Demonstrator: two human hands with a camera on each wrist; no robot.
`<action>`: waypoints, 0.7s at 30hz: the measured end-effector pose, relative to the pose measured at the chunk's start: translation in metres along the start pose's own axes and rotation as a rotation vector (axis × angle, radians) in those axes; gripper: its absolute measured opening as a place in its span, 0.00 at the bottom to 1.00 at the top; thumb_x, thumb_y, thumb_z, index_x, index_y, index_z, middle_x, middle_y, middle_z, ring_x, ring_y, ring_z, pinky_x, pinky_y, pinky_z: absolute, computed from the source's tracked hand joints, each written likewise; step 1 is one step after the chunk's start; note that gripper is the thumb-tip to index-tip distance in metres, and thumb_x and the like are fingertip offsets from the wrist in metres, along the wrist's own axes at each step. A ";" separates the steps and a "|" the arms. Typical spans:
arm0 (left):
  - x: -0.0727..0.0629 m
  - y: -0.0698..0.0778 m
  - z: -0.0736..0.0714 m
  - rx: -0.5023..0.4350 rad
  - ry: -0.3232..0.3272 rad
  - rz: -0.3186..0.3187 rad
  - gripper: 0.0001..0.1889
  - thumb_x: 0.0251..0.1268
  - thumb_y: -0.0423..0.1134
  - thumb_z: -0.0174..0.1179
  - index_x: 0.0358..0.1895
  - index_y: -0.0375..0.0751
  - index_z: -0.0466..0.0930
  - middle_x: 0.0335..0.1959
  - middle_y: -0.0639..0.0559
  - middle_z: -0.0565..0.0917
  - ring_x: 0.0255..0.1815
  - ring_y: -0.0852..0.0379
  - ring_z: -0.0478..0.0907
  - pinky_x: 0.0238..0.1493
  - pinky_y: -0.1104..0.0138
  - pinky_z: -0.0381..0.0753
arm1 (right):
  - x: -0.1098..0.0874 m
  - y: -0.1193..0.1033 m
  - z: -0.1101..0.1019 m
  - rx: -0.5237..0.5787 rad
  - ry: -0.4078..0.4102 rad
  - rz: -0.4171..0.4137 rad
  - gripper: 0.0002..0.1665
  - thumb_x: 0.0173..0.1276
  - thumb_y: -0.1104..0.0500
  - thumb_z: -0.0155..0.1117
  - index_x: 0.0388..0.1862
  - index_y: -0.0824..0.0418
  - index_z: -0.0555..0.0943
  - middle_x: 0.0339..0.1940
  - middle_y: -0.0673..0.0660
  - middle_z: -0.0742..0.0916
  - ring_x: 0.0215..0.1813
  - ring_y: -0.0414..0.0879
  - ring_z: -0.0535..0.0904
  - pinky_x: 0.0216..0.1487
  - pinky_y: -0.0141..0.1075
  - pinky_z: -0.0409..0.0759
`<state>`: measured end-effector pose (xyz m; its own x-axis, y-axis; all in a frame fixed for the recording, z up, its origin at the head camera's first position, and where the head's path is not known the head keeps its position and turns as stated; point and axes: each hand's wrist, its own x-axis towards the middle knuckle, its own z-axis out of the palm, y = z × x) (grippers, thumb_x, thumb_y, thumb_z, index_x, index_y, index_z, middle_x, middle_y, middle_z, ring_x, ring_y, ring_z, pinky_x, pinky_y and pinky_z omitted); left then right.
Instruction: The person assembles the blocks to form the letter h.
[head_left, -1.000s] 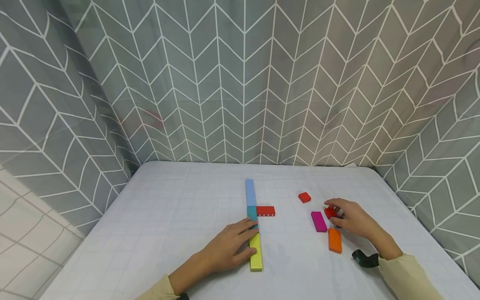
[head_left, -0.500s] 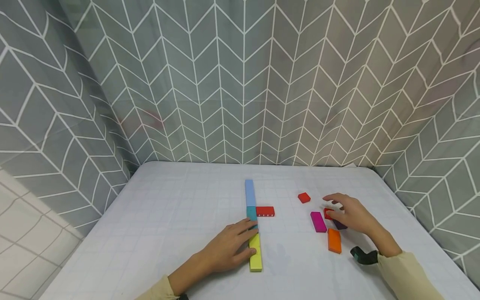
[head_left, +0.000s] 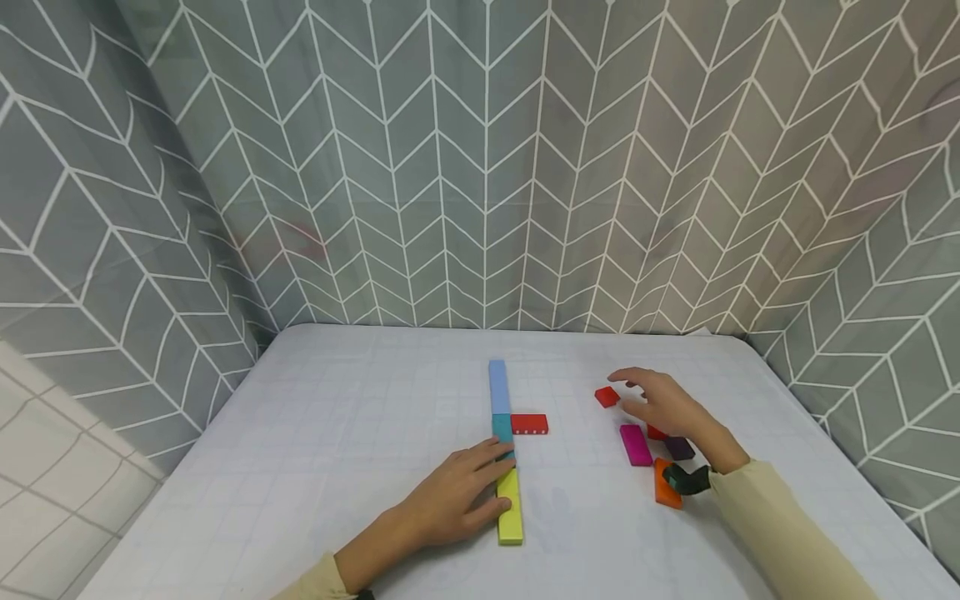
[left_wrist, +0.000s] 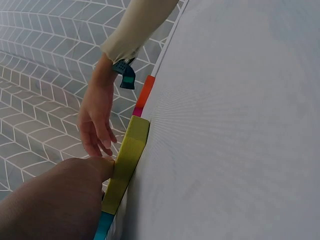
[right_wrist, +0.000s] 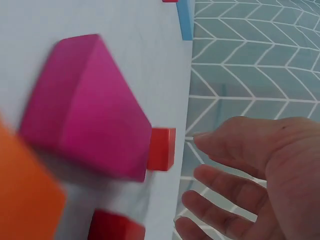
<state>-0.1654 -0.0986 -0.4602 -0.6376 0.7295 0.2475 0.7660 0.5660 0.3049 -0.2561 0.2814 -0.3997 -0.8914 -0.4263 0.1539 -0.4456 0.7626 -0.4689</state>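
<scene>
My left hand (head_left: 461, 492) rests palm-down over a row of blocks, fingers across the teal block (head_left: 502, 424) and thumb on the yellow block (head_left: 511, 527). A light blue block (head_left: 498, 387) makes up the far end of that row. From the teal part a red block with white dots (head_left: 529, 425) sticks out to the right. My right hand (head_left: 663, 407) hovers with loosely spread fingers just right of a small red block (head_left: 606, 397). Nothing is between those fingers in the right wrist view, where the same small red block (right_wrist: 161, 149) lies beyond the magenta block (right_wrist: 95, 110).
Below the right hand and wrist lie another red block (head_left: 656, 432), a dark purple block (head_left: 680, 448) and an orange block (head_left: 666, 493), partly covered by the black wrist device (head_left: 686, 479). A patterned curtain (head_left: 480, 167) stands behind the white table (head_left: 337, 400).
My right hand has moved left and away from me, from over the red and dark purple blocks to beside the small red block. The left hand has stayed put.
</scene>
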 end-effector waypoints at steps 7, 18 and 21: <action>0.000 -0.001 0.002 -0.002 0.000 0.004 0.31 0.82 0.58 0.49 0.77 0.43 0.71 0.78 0.51 0.67 0.81 0.50 0.58 0.73 0.51 0.68 | 0.012 0.001 0.008 0.019 -0.019 0.053 0.25 0.70 0.66 0.70 0.65 0.70 0.79 0.61 0.70 0.82 0.60 0.68 0.78 0.57 0.62 0.80; 0.000 -0.001 0.001 0.003 0.004 0.002 0.31 0.82 0.58 0.50 0.77 0.42 0.71 0.79 0.51 0.67 0.81 0.50 0.58 0.73 0.51 0.68 | 0.021 0.005 0.023 0.021 -0.017 0.051 0.23 0.65 0.70 0.68 0.59 0.69 0.82 0.52 0.65 0.86 0.50 0.60 0.81 0.51 0.56 0.83; 0.000 -0.001 0.001 0.001 0.000 0.000 0.31 0.82 0.58 0.49 0.77 0.42 0.71 0.79 0.51 0.67 0.81 0.50 0.58 0.73 0.51 0.67 | 0.022 0.006 0.026 0.033 -0.009 0.057 0.23 0.64 0.71 0.68 0.59 0.69 0.82 0.51 0.66 0.86 0.49 0.60 0.81 0.49 0.54 0.84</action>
<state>-0.1657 -0.0991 -0.4611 -0.6378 0.7293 0.2476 0.7659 0.5664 0.3044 -0.2759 0.2642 -0.4213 -0.9144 -0.3873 0.1182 -0.3911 0.7693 -0.5051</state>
